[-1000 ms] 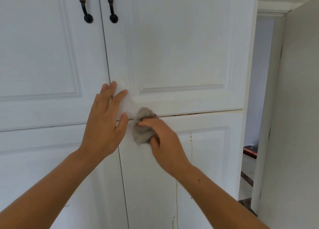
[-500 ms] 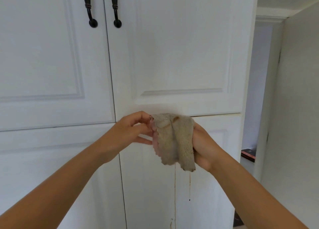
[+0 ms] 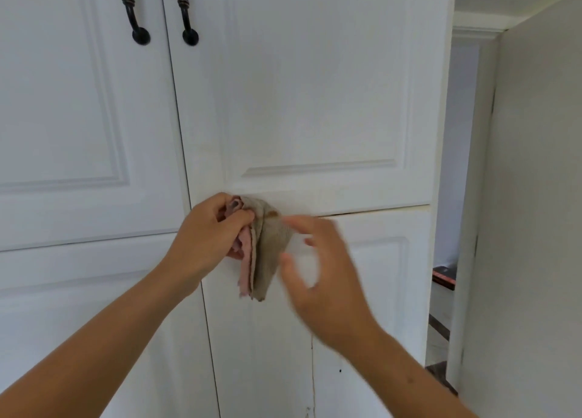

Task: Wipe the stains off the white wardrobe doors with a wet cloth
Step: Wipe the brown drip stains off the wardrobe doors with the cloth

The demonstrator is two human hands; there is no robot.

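Your left hand [image 3: 209, 235] pinches the folded beige cloth [image 3: 266, 254] by its top, and the cloth hangs in front of the white wardrobe doors [image 3: 315, 87]. Your right hand [image 3: 321, 269], blurred, has its fingers spread just beside the cloth. Two black handles [image 3: 185, 11] show above.

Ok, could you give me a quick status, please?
Left hand grips cloth, hanging folded. Right hand open beside it. Streak on lower door, nothing in the way.

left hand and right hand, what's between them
The cloth, gripped at its top by the left hand; the right hand open beside it. Head view.
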